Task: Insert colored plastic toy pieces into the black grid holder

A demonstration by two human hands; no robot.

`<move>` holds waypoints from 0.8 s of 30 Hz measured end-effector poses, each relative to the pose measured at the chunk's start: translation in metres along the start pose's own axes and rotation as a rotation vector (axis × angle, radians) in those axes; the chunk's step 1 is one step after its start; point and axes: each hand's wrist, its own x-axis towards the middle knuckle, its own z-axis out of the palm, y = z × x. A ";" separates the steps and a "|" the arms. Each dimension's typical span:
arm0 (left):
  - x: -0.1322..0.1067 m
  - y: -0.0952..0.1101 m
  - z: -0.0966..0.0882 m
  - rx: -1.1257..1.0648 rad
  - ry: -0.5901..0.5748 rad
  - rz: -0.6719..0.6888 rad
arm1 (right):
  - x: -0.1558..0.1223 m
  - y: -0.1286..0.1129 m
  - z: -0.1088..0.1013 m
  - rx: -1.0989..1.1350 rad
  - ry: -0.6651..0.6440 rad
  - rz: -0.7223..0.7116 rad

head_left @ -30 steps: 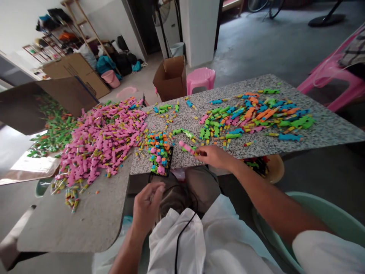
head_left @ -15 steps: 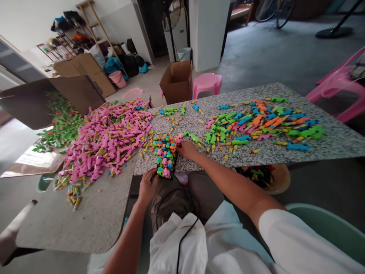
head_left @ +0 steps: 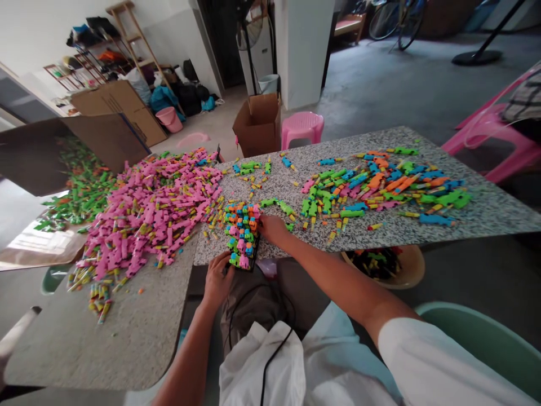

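Note:
A black tray (head_left: 252, 256) packed with upright pink, blue, green and orange toy pieces (head_left: 242, 225) sits at the near edge of the speckled table (head_left: 380, 231). My left hand (head_left: 217, 277) grips the tray's near left corner from below the table edge. My right hand (head_left: 273, 227) rests against the tray's right side, fingers curled at the pieces; what they pinch is hidden. A big heap of pink pieces (head_left: 147, 206) lies to the left, and a mixed heap of coloured pieces (head_left: 380, 180) to the right.
Green pieces (head_left: 80, 192) spill from an open cardboard box (head_left: 54, 146) at far left. A bowl of pieces (head_left: 384, 265) sits under the table on the right. Behind the table stand a pink stool (head_left: 302, 124) and a cardboard box (head_left: 256, 121). A pink chair (head_left: 502, 135) is at right.
My right hand carried a pink piece from right of the tray to the tray. My left hand rose from my lap and took hold of the tray's near corner.

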 end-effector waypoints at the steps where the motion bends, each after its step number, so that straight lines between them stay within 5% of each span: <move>1: 0.000 0.001 -0.001 0.003 -0.003 0.004 | 0.000 -0.001 0.000 0.002 -0.002 -0.001; 11: -0.004 0.013 -0.005 0.156 -0.029 0.126 | -0.008 -0.010 -0.024 -0.050 -0.085 0.057; 20: -0.017 0.064 0.021 0.323 -0.004 -0.042 | -0.131 0.012 0.023 0.100 0.084 0.123; 24: -0.010 0.097 0.041 0.248 -0.051 -0.147 | -0.153 0.013 0.042 0.104 0.095 0.107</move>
